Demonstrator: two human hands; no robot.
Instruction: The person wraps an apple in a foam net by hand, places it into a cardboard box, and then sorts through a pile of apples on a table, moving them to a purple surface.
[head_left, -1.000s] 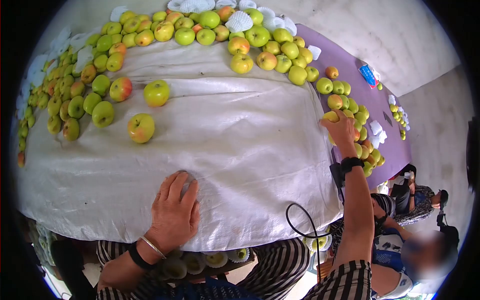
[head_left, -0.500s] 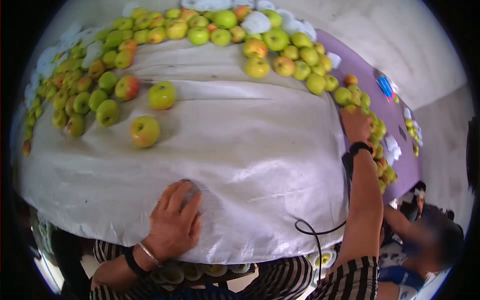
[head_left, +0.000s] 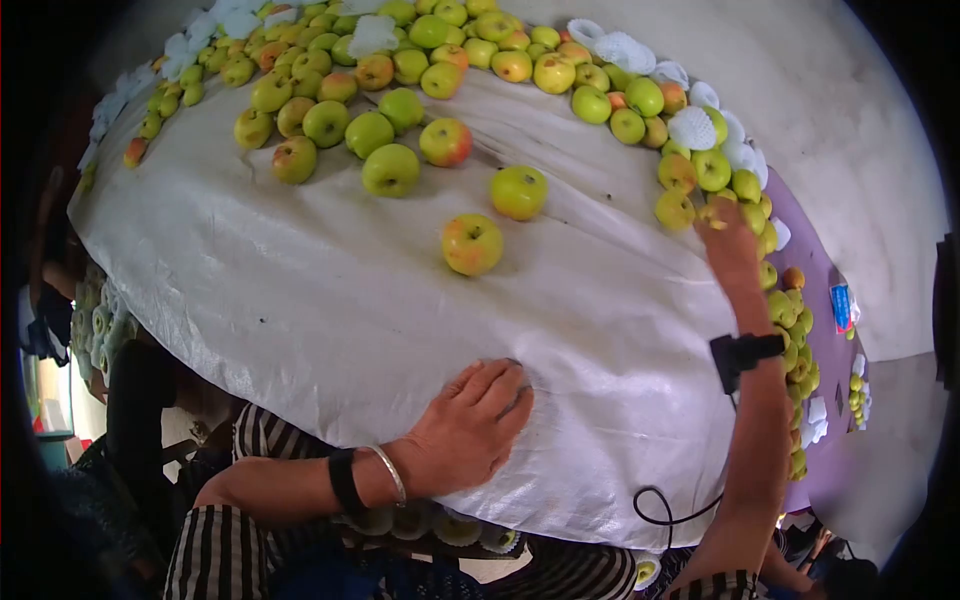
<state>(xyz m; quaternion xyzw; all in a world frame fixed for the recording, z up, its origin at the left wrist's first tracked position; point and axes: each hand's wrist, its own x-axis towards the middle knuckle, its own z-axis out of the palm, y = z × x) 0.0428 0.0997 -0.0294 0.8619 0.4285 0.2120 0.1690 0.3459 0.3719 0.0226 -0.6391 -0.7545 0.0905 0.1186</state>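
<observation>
Reaching out toward two o'clock, your right hand has left the apples on the purple side and now closes its fingers on a yellow apple at the edge of the pile. Your left hand stays flat and open on the white sack covering the counter.

A white woven cloth drapes the bench under bright daylight. Beyond it runs a purple tabletop, with pale grey concrete floor alongside.
</observation>
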